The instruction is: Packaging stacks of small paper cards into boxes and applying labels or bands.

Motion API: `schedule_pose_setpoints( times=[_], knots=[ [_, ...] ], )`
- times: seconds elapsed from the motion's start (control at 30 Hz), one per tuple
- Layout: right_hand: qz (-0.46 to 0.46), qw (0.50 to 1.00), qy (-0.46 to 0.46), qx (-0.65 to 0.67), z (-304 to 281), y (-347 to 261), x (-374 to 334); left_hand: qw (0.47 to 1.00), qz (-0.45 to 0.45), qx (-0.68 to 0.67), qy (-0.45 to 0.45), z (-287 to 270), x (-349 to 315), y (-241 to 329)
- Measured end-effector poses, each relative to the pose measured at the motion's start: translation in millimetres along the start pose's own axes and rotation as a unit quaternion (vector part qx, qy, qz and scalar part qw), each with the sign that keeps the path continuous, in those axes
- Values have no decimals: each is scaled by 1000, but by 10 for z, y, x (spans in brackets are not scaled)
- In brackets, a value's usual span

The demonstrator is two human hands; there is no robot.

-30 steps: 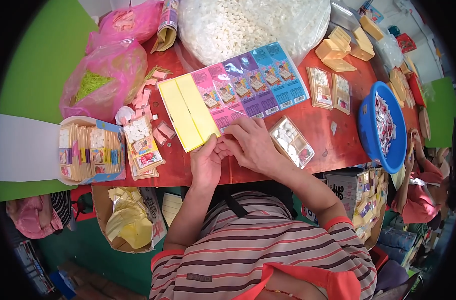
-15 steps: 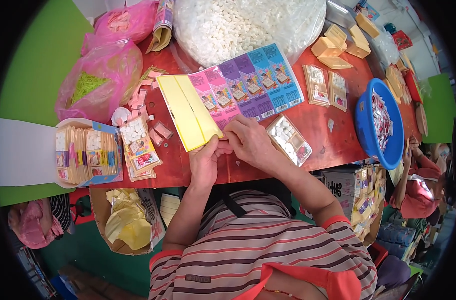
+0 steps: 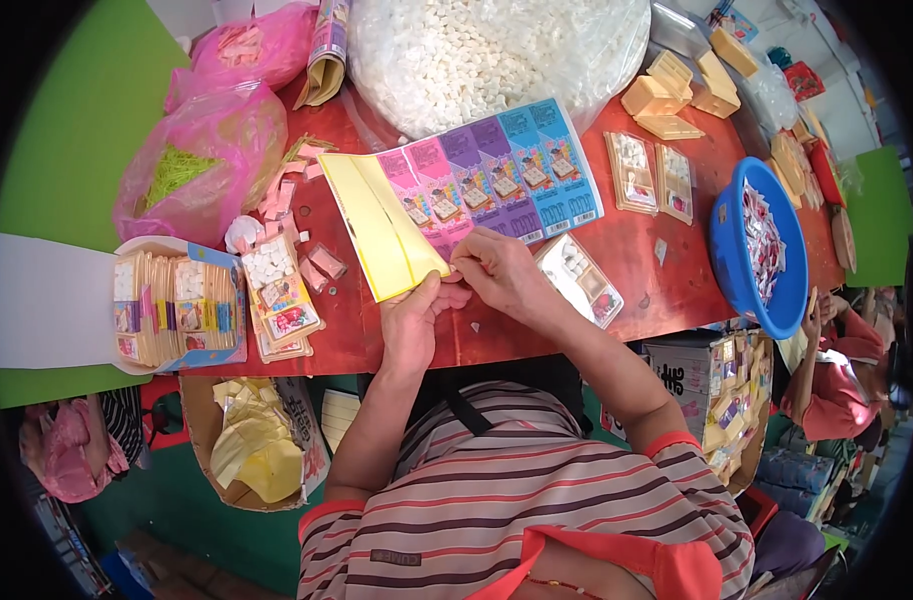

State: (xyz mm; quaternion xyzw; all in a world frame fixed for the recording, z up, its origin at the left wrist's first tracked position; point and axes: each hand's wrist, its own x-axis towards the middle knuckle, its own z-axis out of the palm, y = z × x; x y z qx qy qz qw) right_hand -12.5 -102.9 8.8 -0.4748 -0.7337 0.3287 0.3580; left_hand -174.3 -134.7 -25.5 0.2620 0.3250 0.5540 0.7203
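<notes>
Printed card strip [image 3: 497,175], a row of pink, purple and blue panels joined to a yellow sheet [image 3: 382,225], lies across the middle of the red table [image 3: 677,285], its near edge under both hands. From my remote seat I read the scene from the left: a white tray [image 3: 127,305] of upright finished packets sits at the table's left end, with a pink plastic bag [image 3: 202,160] of green and yellow bits beyond it and loose pink scraps [image 3: 287,185] between. A short stack of small packets [image 3: 282,305] rests just right of the tray. My left hand [image 3: 417,325] pinches the near corner of the yellow sheet, its grip closed on the paper. My right hand [image 3: 502,275] meets it from the right, fingers pressed onto the same near edge where yellow meets pink; whether they pinch or only press I cannot tell. A clear packet [image 3: 582,280] lies just right of that hand. Farther right stands a blue bowl [image 3: 737,285] of small wrapped pieces, and far behind the strip a big bag of white pellets [image 3: 497,50]. Done well, I judge, this fold or tear wants the left hand to anchor the yellow sheet flat while the right works squarely along the seam.
</notes>
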Motion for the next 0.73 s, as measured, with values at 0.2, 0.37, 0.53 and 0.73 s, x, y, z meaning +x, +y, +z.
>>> schedule_pose_setpoints(
  times=[0.2,0.37,0.53,0.73],
  knots=[
    [131,885,15,446,-291,209,138,999,-22,-46,18,-27,21,55],
    [128,925,60,352,-813,-69,278,999,-21,-33,35,9,29,35],
    [-58,993,-20,-100,-290,-279,94,999,-25,-10,26,22,44,36],
    [8,995,-33,-90,-88,-43,73,1000,-20,4,9,47,61,17]
  ],
)
